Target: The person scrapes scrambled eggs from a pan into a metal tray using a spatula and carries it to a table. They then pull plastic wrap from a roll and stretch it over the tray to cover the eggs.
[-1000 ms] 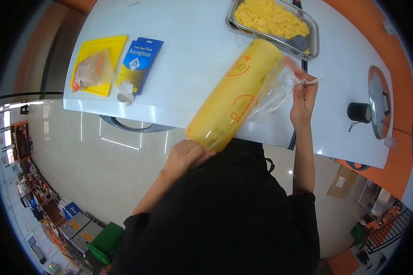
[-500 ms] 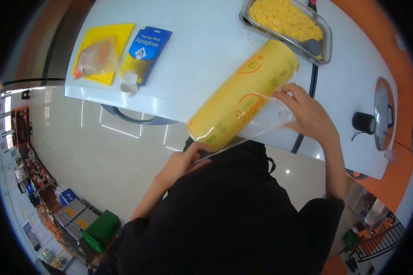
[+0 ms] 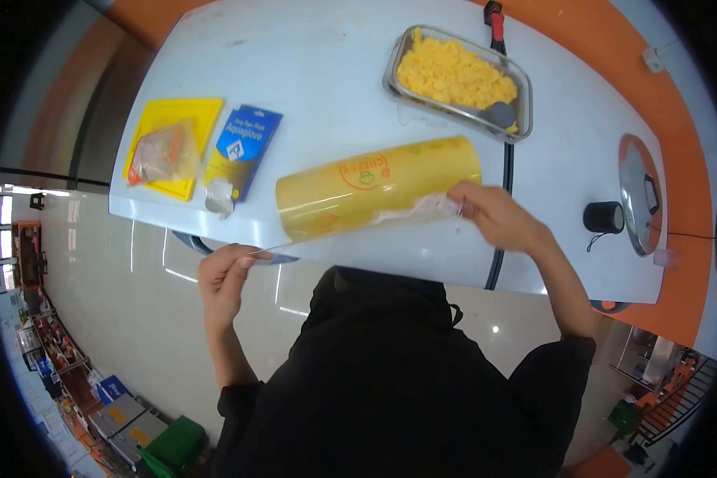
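A big yellow roll of cling film (image 3: 378,183) with orange and green print lies slanted near the table's front edge. My left hand (image 3: 221,280) pinches one corner of the film's loose edge, beyond the roll's left end and out past the table edge. At the roll's right end, my right hand (image 3: 498,215) is closed on the bunched film edge. Between the hands a thin clear strip runs along the roll's near side. Behind the roll stands a metal tray (image 3: 526,103) of yellow chunks (image 3: 454,72), with a dark grey round item (image 3: 499,115) on them.
To the left lie a yellow board (image 3: 187,111) with a plastic bag (image 3: 166,155) on it, a blue Aquaglove packet (image 3: 247,143) and a crumpled whitish piece (image 3: 220,197). At the right are a black cylinder (image 3: 603,217) and a glass lid (image 3: 633,199). A black strip (image 3: 502,183) crosses the white table (image 3: 319,72).
The roll has turned from a steep slant to nearly level and sits farther onto the table. My left hand has moved left and outward, stretching the film edge. My view has shifted too.
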A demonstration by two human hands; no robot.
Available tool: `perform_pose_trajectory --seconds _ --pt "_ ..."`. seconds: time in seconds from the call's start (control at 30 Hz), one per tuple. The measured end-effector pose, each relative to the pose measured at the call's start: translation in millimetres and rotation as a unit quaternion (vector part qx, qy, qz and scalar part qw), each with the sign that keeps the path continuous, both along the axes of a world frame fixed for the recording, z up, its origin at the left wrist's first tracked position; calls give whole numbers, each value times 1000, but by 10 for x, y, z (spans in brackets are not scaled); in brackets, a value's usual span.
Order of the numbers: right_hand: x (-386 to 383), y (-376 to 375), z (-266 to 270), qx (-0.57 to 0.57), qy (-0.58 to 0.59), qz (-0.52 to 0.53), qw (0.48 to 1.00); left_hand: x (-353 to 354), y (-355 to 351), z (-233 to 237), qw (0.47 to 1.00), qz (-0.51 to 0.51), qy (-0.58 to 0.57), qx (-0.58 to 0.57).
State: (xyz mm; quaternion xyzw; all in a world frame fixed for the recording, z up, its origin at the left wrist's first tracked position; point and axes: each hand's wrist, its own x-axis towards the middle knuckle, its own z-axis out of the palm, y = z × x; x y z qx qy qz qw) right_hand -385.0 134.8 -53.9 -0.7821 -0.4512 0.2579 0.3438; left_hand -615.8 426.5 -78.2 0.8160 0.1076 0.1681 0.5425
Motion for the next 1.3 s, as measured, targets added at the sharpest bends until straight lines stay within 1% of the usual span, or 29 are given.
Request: perform_pose_trajectory --seconds 0.03,0.07,0.13,0.17,0.2,0.27,0.3,0.33,0.37,0.4,0.43,0.5,0.57,0.6,0.63,0.7,0.73,0.77,0.8,0.87,0.93,1.0,1.03,1.07,1.1,1.13,1.2,1.27,1.3 --pt "-67 2 114 -6 32 5 999 41 37 24 999 43 -31 -9" --pt "-120 -13 213 -12 64 8 998 123 58 12 998 37 -41 -6" --pt "-184 -58 390 -6 73 -17 997 317 83 -77 971 102 -183 -114" --pt "-207 -76 449 -4 90 -36 995 506 59 -109 956 134 -227 -132" --pt "-220 -113 487 0 82 -41 996 688 2 -63 955 127 -235 -131" --pt "-193 -217 565 88 134 -122 980 1037 -123 64 910 154 -311 -226" --pt "-155 -263 638 92 124 -127 980 1203 -166 160 901 146 -343 -221" --pt "-122 -317 741 151 165 -167 960 1343 -220 274 899 138 -351 -223" --pt "-94 -365 850 210 203 -204 934 1470 -281 407 894 137 -382 -188" --pt "-70 -409 956 213 193 -207 935 1584 -340 550 887 139 -412 -154" --pt "-45 -446 1069 236 166 -213 933 1689 -389 714 883 130 -423 -157" --pt "-36 -457 1284 274 114 -242 924 1852 -356 953 885 108 -429 -145" --pt "-27 -542 1486 291 75 -224 927 2000 -296 1185 888 72 -445 -92" --pt "-32 -572 1580 304 46 -207 929 2048 -284 1311 885 68 -451 -91" --pt "-58 -575 1683 307 40 -208 928 2079 -277 1445 883 65 -462 -60" --pt "-121 -580 1901 342 -37 -210 915 2137 -251 1701 877 58 -475 -31" --pt "-134 -609 2005 343 -41 -211 914 2158 -221 1818 875 35 -483 -1" --pt "-137 -662 2108 334 -56 -222 915 2183 -201 1926 872 13 -489 29" --pt "-136 -722 2196 324 -70 -234 914 2223 -205 2027 871 11 -490 28" --pt "-99 -858 2333 324 -80 -236 913 2327 -214 2207 853 9 -514 87" --pt "-32 -1109 2486 323 -90 -236 912 2431 -102 2344 855 -3 -504 117" --pt "42 -1398 2659 218 -156 -313 911 2406 -139 2497 857 -15 -495 146" --pt "102 -1345 2767 217 -158 -313 911 2365 -285 2620 846 -68 -500 170" --pt "206 -1243 2901 247 -116 -225 936 2340 -389 2724 832 -121 -505 195" --pt "301 -1126 3032 273 -73 -133 950 2353 -424 2812 830 -122 -509 195" --pt "328 -1039 3116 295 -29 -41 954 2403 -444 2898 844 -104 -493 184" --pt "349 -948 3225 307 -42 -43 950 2583 -440 3004 856 -87 -479 171" --pt "569 -874 3383 289 -44 -106 950 2831 -440 3107 876 -39 -447 179" --pt "679 -818 3311 278 -168 -288 901 2934 -461 3153 896 -22 -397 200"
